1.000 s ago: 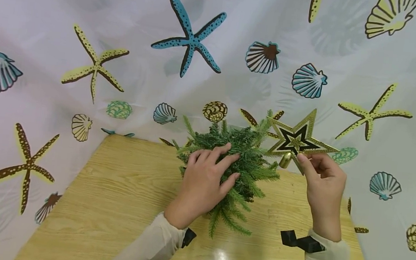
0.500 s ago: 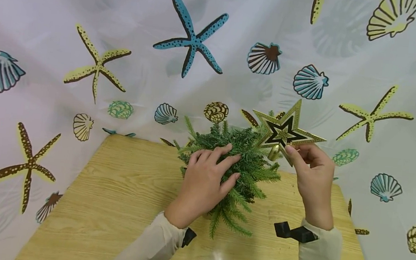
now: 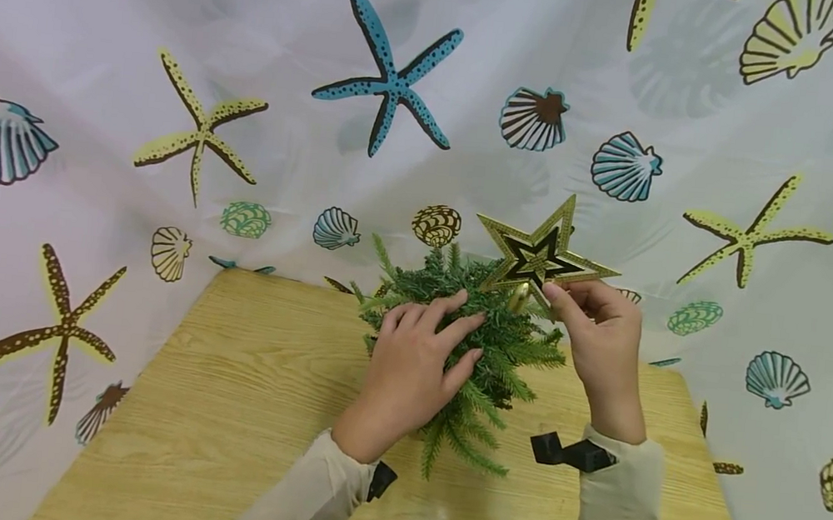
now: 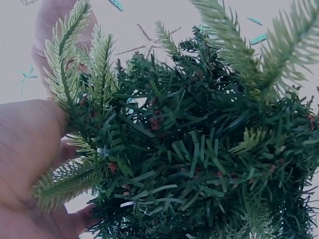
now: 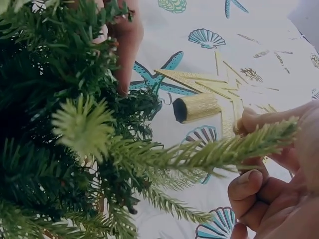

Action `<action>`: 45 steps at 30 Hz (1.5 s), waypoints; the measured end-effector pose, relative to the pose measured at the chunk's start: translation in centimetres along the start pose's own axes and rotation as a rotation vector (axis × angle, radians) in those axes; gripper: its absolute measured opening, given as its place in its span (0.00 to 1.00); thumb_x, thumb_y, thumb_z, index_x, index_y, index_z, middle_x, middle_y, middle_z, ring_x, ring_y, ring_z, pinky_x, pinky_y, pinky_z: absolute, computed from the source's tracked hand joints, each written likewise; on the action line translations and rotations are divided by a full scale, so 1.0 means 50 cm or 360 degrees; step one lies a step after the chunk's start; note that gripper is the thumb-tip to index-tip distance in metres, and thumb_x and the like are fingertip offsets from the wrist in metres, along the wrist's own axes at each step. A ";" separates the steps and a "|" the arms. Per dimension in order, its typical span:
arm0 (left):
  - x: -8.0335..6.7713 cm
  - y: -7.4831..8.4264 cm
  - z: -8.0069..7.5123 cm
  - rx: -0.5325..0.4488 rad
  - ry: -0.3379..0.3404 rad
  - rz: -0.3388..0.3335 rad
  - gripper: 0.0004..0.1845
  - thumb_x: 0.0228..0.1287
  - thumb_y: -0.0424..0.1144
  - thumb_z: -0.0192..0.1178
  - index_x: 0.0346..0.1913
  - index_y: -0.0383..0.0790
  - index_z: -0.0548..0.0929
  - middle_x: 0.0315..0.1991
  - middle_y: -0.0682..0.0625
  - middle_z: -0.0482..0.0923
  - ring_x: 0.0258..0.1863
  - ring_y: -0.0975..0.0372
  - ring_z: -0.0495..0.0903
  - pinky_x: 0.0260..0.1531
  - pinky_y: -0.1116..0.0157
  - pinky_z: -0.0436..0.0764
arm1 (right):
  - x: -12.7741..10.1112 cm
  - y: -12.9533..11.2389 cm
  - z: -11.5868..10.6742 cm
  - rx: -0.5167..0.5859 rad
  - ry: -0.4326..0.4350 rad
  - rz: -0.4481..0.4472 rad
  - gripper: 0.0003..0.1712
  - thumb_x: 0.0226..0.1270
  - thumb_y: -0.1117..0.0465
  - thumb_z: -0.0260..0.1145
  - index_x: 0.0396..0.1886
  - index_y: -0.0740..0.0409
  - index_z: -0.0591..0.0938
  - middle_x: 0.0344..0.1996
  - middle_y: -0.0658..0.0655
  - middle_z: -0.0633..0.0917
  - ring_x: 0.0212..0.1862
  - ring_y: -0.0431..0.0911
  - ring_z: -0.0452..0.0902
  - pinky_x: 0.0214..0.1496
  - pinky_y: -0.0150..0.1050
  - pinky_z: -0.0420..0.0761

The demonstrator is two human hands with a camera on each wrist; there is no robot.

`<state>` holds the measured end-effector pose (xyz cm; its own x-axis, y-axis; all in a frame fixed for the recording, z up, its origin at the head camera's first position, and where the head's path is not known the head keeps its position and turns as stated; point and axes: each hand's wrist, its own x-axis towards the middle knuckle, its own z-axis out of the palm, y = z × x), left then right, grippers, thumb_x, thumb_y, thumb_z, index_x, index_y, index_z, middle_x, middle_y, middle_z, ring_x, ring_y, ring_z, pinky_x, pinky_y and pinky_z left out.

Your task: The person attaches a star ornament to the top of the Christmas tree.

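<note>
The right hand (image 3: 607, 349) pinches a gold 5-pointed star (image 3: 537, 257) near its lower end, thumb in front and fingers bent behind. The star has a black band around its middle and a short gold tube (image 5: 199, 107) at its base; in the right wrist view the tube's dark mouth faces the greenery (image 3: 501, 356), with pale cloth showing between them. From the head view the star overlaps the top right of that bushy green clump, though I can't tell whether its edge touches any needles. The left hand (image 3: 417, 369) lies over the clump's near left side — fingers apart and slightly bent, tips among the dark needles. Lighter green sprigs stick out all round, and 1 of them crosses in front of the right hand in its wrist view. The clump sits on a wood-grain table (image 3: 239, 377). Behind hangs a white cloth (image 3: 295, 31) printed with starfish and shells. Both sleeves are beige — each with a black strap piece at the cuff.
</note>
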<state>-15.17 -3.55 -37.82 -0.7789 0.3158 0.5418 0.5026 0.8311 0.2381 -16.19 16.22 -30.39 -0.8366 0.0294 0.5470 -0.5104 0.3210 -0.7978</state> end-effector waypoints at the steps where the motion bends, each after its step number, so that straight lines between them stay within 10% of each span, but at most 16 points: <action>1: -0.001 0.000 0.000 -0.0001 0.0002 0.0000 0.22 0.69 0.55 0.53 0.63 0.58 0.76 0.68 0.52 0.65 0.55 0.54 0.73 0.60 0.50 0.62 | 0.001 0.003 0.001 -0.0002 -0.0005 0.0001 0.09 0.65 0.67 0.65 0.33 0.73 0.84 0.24 0.69 0.81 0.28 0.47 0.77 0.37 0.37 0.74; 8: -0.002 0.000 0.001 -0.0004 0.0004 -0.0003 0.22 0.69 0.55 0.53 0.63 0.58 0.75 0.68 0.52 0.65 0.54 0.54 0.73 0.60 0.50 0.62 | 0.012 0.057 0.004 0.0000 -0.0034 0.0050 0.09 0.64 0.62 0.67 0.34 0.66 0.87 0.26 0.63 0.84 0.30 0.47 0.77 0.37 0.38 0.75; 45: -0.003 0.001 0.001 0.0003 0.0019 0.0004 0.22 0.69 0.54 0.53 0.64 0.57 0.75 0.62 0.51 0.70 0.53 0.54 0.73 0.60 0.50 0.63 | -0.002 0.011 0.011 -0.0128 -0.0189 0.0097 0.08 0.64 0.67 0.66 0.34 0.70 0.86 0.25 0.66 0.83 0.30 0.54 0.79 0.41 0.41 0.75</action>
<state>-15.06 -3.51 -37.93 -0.7733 0.3124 0.5518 0.5038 0.8311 0.2355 -16.51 15.87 -31.02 -0.8857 -0.0596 0.4605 -0.4442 0.3971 -0.8031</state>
